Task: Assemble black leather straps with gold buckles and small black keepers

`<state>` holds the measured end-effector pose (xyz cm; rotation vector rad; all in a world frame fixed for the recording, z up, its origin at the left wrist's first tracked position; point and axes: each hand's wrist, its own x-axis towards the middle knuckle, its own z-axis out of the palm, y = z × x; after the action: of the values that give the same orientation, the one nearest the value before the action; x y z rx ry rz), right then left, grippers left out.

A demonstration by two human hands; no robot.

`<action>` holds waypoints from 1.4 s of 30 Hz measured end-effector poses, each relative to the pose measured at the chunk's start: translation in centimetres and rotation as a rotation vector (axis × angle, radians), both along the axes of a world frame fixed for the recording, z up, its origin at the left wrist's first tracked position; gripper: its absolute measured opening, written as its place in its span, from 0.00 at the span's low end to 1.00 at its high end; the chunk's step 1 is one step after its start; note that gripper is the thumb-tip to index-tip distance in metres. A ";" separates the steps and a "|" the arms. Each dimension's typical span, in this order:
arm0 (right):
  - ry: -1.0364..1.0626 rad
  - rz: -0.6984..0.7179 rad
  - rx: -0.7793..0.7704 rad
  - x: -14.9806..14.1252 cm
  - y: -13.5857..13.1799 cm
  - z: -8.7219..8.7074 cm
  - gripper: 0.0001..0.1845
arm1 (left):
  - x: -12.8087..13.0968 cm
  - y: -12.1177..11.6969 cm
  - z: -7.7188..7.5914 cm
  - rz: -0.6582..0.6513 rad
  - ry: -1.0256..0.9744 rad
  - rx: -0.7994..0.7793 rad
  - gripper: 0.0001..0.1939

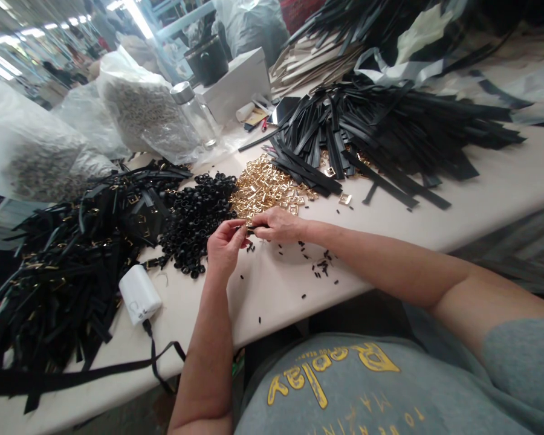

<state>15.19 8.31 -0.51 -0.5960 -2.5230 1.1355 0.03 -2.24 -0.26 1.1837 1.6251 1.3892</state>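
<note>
My left hand [224,244] and my right hand [278,225] meet over the pale table [480,193], both pinched on a small gold-and-black piece [251,228] held between their fingertips. Just beyond them lies a heap of gold buckles [265,186]. To its left sits a mound of black rings [194,217]. A big pile of loose black straps [390,130] covers the table at the back right. On the left lies a pile of black straps with gold buckles [68,260]. Small black bits [320,266] are scattered near my right wrist.
A small white plastic box [139,294] with a black cord lies near the front edge. Clear bags of metal parts [140,109] stand at the back left, with a clear bottle [198,115], a white box [238,81] and a black pot [208,57].
</note>
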 end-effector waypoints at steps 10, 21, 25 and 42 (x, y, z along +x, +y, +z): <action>-0.115 -0.107 0.051 -0.1 -0.2 0.3 0.08 | 0.5 -0.3 -0.9 0.037 0.454 0.137 0.09; -0.101 -0.126 0.069 0.1 -0.1 0.4 0.10 | 0.6 -0.1 -0.8 -0.021 0.526 0.190 0.10; -0.104 -0.142 0.093 0.0 -0.3 0.3 0.09 | 0.3 0.1 -1.1 0.001 0.433 0.151 0.10; -0.110 -0.130 0.140 -0.1 -0.6 0.5 0.09 | 0.0 0.0 -1.4 0.051 0.381 0.102 0.11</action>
<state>15.12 7.67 -0.03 -0.7913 -2.5854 0.8955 -0.01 -2.26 -1.68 1.5504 1.8692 1.3500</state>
